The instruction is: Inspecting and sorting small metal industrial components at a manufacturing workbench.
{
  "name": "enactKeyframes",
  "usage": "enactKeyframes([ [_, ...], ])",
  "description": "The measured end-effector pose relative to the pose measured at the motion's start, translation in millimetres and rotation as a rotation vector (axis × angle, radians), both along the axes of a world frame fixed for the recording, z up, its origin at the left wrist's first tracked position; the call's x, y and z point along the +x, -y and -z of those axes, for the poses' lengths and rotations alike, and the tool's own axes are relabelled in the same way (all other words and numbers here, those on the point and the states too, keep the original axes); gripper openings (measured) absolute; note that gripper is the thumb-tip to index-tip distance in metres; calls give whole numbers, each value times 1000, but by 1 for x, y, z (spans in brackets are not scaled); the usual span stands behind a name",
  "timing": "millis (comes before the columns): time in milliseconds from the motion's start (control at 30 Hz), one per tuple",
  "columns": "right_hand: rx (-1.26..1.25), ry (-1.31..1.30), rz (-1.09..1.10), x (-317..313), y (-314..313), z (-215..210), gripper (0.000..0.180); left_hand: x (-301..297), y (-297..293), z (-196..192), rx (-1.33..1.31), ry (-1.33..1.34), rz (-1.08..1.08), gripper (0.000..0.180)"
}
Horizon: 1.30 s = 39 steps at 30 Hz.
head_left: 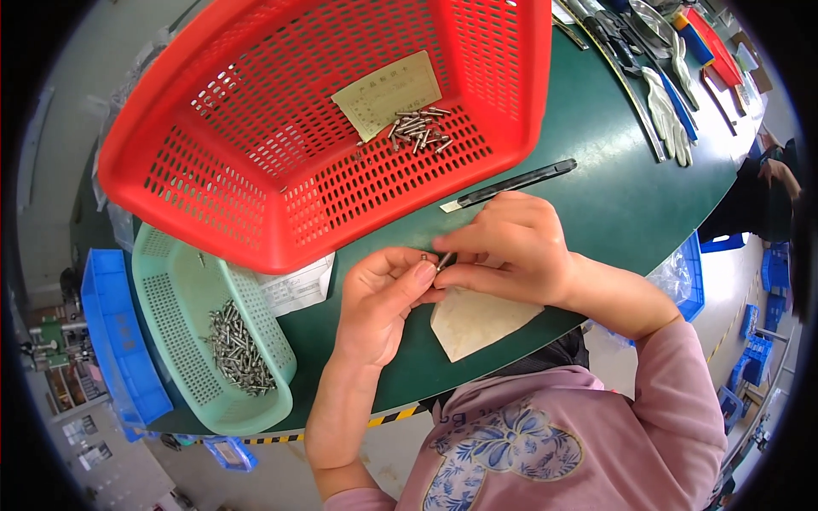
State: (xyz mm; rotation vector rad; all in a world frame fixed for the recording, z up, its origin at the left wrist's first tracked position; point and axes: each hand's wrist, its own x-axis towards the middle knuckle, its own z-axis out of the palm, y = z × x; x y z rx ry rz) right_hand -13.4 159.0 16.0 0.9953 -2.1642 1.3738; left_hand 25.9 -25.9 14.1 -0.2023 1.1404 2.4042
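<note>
My left hand (379, 298) pinches a small metal pin (424, 258) between thumb and forefinger. Close against it, my right hand (515, 247) grips a short, dark metal piece (445, 261), mostly hidden by the fingers. Both hands meet over the green table, just above a cream-coloured cloth or paper pad (481, 325). Beyond the right hand lies a black utility knife (515, 182) with its blade out. Several metal pins (419, 131) rest in a large red basket (192, 228) beside a yellowish paper slip (394, 88). A pale green basket (285, 381) at left holds a heap of similar pins (240, 349).
A white printed sheet (300, 286) lies partly under the red basket. Left of the green basket stands a blue bin (126, 336). White gloves (667, 117) and assorted tools fill the far right of the table (630, 200). Another person's hand (780, 177) shows at the right edge.
</note>
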Motion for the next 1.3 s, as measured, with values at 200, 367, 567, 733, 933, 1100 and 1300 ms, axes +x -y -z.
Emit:
enactKeyframes([
  [200, 122, -111, -59, -3, -1, -1, 39, 0, 1, 1, 34, 19, 19, 16],
  [367, 96, 19, -144, -3, 2, -2, 46, 1, -1, -1, -21, -16, 50, 19],
  [567, 93, -20, -109, -6, 3, 4, 44, 2, -5, 1, 35, 20, -14, 20],
  [733, 90, -52, -84, -4, 4, 4, 40, 3, -7, 2, 16, 12, -43, 22],
  [933, -17, 83, -146, -3, 3, 4, 36, 5, -7, -3, 80, 83, 75, 27],
  [1100, -82, 258, -221, 2, 4, 1, 32, 4, -5, -2, 121, 58, 101, 28],
  [1300, -44, 481, -245, 4, -4, -9, 33, 6, -4, -3, -256, -264, -138, 18],
])
